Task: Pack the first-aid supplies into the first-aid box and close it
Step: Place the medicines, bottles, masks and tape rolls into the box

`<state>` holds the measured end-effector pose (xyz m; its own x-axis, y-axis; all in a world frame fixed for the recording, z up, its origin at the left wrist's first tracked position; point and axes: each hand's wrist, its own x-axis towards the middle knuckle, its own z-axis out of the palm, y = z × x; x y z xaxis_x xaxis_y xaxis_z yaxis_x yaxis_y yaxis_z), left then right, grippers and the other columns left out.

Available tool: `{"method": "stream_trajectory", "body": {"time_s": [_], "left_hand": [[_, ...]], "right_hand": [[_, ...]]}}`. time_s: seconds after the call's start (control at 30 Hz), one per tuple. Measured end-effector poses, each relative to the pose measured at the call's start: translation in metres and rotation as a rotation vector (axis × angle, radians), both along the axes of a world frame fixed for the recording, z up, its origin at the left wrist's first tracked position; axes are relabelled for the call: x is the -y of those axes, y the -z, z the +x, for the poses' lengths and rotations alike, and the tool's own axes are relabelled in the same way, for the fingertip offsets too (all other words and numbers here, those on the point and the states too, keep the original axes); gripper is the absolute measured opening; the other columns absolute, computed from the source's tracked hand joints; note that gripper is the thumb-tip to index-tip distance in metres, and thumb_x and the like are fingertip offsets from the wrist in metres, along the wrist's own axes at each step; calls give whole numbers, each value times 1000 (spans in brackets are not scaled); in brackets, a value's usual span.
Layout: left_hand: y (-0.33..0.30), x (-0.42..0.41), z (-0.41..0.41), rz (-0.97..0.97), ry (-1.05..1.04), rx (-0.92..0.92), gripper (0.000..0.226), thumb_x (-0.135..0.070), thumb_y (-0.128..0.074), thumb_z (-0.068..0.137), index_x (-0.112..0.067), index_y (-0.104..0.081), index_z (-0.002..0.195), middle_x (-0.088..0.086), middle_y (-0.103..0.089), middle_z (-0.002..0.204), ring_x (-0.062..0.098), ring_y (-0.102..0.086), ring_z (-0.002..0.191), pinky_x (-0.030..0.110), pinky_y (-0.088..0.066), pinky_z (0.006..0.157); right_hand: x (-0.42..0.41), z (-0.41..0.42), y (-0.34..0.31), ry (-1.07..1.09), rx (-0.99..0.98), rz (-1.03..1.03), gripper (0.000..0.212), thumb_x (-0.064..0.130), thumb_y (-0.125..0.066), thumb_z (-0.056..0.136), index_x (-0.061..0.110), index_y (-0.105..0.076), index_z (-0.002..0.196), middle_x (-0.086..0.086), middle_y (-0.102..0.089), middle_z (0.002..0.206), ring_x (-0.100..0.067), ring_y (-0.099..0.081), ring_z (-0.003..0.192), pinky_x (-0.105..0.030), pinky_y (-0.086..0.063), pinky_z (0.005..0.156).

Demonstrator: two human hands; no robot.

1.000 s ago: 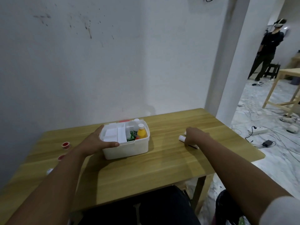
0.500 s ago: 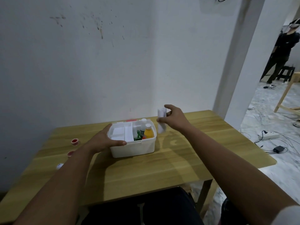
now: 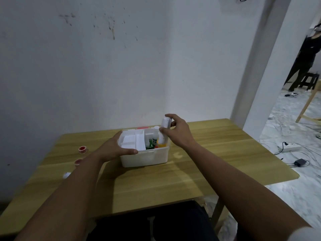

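Observation:
An open white first-aid box [image 3: 145, 158] stands on the wooden table [image 3: 173, 185]. Inside it sit a white insert tray on the left, a green pack, a white bottle and an orange bottle [image 3: 161, 145]. My left hand [image 3: 115, 148] grips the box's left front rim. My right hand [image 3: 177, 132] holds a white tube [image 3: 163, 130] upright over the box's right end, its lower end inside the rim. A red strip, perhaps the lid, shows just behind the box.
Two small red-capped items [image 3: 81, 149] [image 3: 78, 161] and a white one [image 3: 66, 174] lie on the table's left. A wall stands close behind. To the right are a pillar, floor cables with a power strip [image 3: 290, 147], and a person far off.
My right hand picked the white tube up from the table's right part and carried it left to the box. My left hand stayed on the box.

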<state>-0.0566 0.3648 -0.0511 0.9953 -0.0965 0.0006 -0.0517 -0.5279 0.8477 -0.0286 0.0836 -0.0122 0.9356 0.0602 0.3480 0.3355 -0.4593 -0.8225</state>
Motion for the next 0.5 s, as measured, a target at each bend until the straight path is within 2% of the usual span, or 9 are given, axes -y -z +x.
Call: {"method": "stream_trajectory", "body": {"time_s": [0.1,0.2,0.3,0.37,0.5], "left_hand": [[0,0,0,-1,2,2,105,-55,-94,50,-42,-41,140,-22,-55,122,6,-54,110,35,-54,84],[1,0,0,6,-4,11,101,-54,-94,50,-44,-43,136,-26,-54,121,2,-54,108,33,-54,82],[-1,3,1,32,10,-1,102,-63,-92,44,-49,-40,131,-24,-52,118,5,-53,107,33,-54,81],[0,1,2,45,-5,3,102,-54,-94,53,-42,-40,139,-17,-53,123,14,-52,113,39,-55,87],[1,1,3,40,7,-4,100,-44,-93,61,-36,-39,144,-13,-53,128,16,-50,117,37,-54,88]], "right_hand": [[-7,-6,11,13,2,-113,58,28,-78,83,26,-57,138,-2,-68,125,-18,-66,101,-33,-56,84],[-12,-11,27,58,53,-253,52,38,-74,81,32,-57,130,4,-71,119,-23,-67,104,-46,-54,89],[-11,-15,39,125,93,-355,49,44,-72,83,35,-58,129,7,-71,118,-25,-63,111,-42,-41,90],[-9,-13,43,157,82,-365,52,49,-73,81,35,-60,130,8,-70,120,-24,-61,114,-41,-34,88],[-1,-6,47,99,117,-355,61,64,-71,76,39,-61,130,11,-64,127,-15,-58,118,-46,-37,97]]}}
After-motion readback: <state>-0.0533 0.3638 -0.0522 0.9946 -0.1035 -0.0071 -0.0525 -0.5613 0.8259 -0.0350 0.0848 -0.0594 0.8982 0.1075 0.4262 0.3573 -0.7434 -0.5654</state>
